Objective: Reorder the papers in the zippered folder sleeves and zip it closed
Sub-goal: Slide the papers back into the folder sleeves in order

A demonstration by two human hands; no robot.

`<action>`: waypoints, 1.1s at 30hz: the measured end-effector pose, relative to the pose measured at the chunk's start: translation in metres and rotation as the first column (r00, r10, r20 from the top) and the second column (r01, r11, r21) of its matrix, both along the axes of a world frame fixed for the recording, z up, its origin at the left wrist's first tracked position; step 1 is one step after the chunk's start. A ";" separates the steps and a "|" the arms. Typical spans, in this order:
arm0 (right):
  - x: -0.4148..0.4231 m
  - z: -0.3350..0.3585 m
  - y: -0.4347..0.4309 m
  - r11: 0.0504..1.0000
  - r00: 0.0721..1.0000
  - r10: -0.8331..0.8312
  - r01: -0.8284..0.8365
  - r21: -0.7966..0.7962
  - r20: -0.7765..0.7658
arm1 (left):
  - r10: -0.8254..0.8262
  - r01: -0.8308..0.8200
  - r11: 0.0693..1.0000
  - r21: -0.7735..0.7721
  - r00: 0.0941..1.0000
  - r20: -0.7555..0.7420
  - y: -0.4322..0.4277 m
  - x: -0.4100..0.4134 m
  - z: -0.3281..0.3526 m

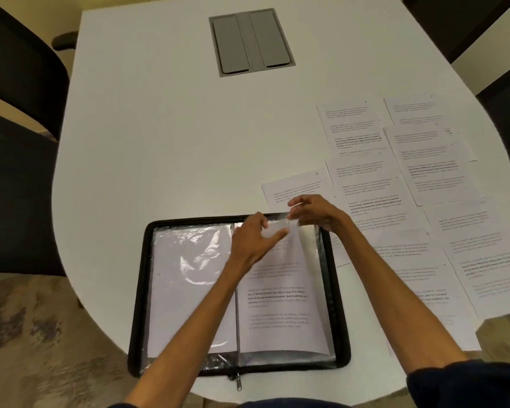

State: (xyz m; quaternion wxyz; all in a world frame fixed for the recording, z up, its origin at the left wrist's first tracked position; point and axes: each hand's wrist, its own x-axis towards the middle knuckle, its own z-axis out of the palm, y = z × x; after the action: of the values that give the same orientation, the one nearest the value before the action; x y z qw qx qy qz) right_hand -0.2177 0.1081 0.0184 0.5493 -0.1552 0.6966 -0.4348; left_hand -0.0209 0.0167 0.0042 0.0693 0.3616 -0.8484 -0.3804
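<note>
Folder (140, 290) open flat at near edge of table (159, 128), black zip border all round, spine running near to far down the middle. Zip pull (238, 383) hanging off near edge at the spine, zip undone.

Left sleeve (189, 275): clear film, heavy glare, pale page inside, no text readable.

Right sleeve (309, 240): printed sheet (277, 313) lying along it, text blocks visible, near right corner lifted slightly. Film showing past sheet's right edge. Can't tell whether sheet sits inside film or on top.

Left hand (253, 240): in from near side, at far end of right sleeve, just right of spine. Fingers curled at top edge, thumb stretched right across film. Gripping right sleeve's top edge by the look of it; blurred.

Right hand (315, 213): in from the right, just beyond left hand, nearly touching it. Fingertips bunched, pinching sheet's far edge at folder's far border. Blurred there too.

Loose sheets (424, 187): spread over right side of table, far right down to near right, overlapping in rough columns, print side up. Corner numbers mostly unreadable; a 6 and a 9 legible. Several under right forearm, one butting against folder's right border.

Elsewhere: grey hatch (251, 42) set flush in table, far centre, lids down. Black chairs (18, 69) at left and far right. Patterned carpet (27, 334) at near left.
</note>
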 end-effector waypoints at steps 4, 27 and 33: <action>0.023 0.012 -0.014 0.988 0.981 -0.116 0.131 -0.087 0.157 | 0.100 -0.101 0.995 0.017 0.995 0.021 0.028 0.006 0.029; 0.205 -0.031 -0.050 0.965 0.901 0.175 -0.237 -0.114 -0.396 | 0.378 -0.385 0.920 -0.077 0.921 -0.094 -0.090 0.164 0.041; 0.230 -0.062 -0.066 0.926 0.773 0.326 -0.377 0.019 -0.544 | 0.482 -0.481 0.875 -0.049 0.876 0.008 -0.111 0.199 -0.003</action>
State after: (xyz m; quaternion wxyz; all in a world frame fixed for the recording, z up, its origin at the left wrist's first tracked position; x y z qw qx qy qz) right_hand 0.0122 0.0417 -0.0435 0.3958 -0.4229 0.7601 -0.2944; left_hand 0.1785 -0.0943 0.0010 0.1616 0.5631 -0.7409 -0.3283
